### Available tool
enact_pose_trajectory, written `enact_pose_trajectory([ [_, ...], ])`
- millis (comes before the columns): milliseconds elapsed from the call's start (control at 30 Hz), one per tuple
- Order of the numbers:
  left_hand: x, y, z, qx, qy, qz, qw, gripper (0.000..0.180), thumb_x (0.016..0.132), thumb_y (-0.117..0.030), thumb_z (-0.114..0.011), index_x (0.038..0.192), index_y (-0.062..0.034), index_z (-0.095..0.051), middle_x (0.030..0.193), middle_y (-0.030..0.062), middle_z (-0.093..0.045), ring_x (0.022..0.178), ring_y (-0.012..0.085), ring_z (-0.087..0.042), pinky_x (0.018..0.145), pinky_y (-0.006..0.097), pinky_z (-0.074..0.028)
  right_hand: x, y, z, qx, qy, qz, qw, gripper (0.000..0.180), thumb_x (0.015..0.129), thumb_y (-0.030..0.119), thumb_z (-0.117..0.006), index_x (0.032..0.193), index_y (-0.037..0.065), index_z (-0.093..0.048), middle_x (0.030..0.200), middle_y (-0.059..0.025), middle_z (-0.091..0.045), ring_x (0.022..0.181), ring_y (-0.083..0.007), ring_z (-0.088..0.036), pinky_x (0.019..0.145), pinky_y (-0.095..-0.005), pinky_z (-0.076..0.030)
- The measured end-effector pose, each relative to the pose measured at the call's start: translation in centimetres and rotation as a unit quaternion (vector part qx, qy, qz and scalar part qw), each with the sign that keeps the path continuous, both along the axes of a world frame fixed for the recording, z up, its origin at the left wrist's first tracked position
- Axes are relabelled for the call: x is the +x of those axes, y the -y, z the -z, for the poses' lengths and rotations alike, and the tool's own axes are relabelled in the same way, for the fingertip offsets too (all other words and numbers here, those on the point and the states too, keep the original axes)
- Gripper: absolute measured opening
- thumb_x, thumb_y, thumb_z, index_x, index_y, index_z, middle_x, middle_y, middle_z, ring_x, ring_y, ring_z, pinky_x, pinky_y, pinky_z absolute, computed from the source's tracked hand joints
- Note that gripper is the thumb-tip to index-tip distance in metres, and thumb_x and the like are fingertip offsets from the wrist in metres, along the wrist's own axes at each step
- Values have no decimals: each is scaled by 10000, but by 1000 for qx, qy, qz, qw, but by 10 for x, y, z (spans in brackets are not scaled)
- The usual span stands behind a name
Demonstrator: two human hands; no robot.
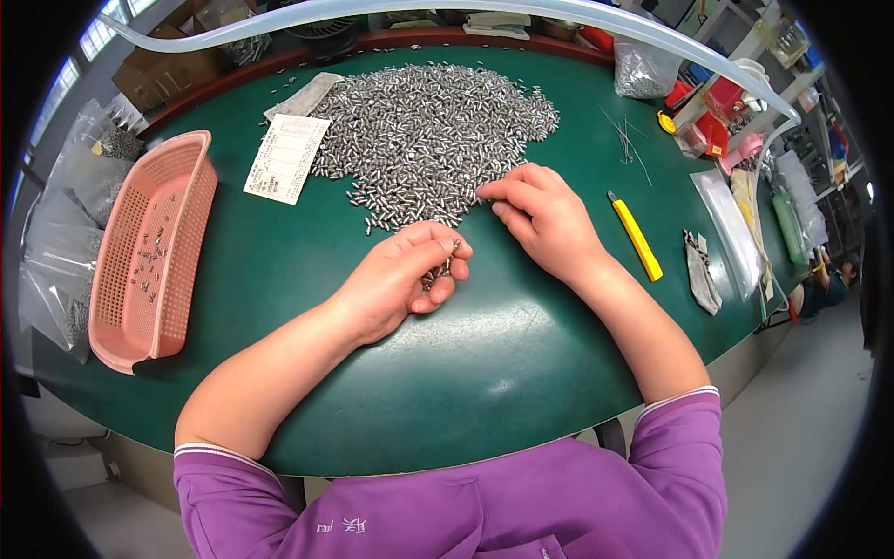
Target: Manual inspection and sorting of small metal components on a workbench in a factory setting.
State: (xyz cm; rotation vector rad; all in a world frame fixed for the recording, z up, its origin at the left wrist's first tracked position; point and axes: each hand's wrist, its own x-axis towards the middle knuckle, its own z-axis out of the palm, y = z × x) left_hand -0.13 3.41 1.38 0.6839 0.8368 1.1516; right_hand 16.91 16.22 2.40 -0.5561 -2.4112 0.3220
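A large pile of small silver metal pins [433, 126] lies spread over the far half of the green table [447, 373]. My left hand [400, 279] is curled shut around a bunch of these pins [440, 273], thumb pressed on top. My right hand [540, 219] rests at the near right edge of the pile, its fingertips touching loose pins there; whether it pinches one I cannot tell.
A pink plastic basket [186, 186] with several pins in it sits at the left. A printed paper slip [287, 156] lies beside the pile. A yellow utility knife [637, 238], clear bags [731, 224] and thin wires [626, 140] lie at the right.
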Motion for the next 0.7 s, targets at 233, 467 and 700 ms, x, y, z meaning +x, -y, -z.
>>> enact_pose_trajectory([
  [233, 0, 1, -5, 2, 12, -11, 1000, 175, 915, -191, -466, 957, -32, -524, 837, 65, -534, 571, 92, -442, 435, 193, -322, 3, -3, 3, 20, 49, -15, 998, 139, 740, 84, -637, 873, 110, -667, 827, -46, -570, 830, -244, -548, 721, -362, -460],
  [467, 0, -1, 2, 6, 14, -11, 1000, 193, 927, -228, -484, 941, -38, -518, 820, 50, -525, 564, 90, -426, 439, 194, -308, 3, -4, 6, 23, 30, 12, 999, 110, 729, 101, -647, 839, 102, -658, 813, -48, -576, 827, -249, -554, 726, -367, -461],
  [700, -2, 0, 3, -5, 37, -1, 999, 168, 937, -202, -472, 962, -43, -518, 785, 27, -502, 559, 65, -400, 428, 181, -278, 3, -1, 1, 27, 58, 5, 998, 111, 715, 89, -666, 822, 97, -639, 788, -38, -572, 790, -234, -552, 690, -345, -461],
])
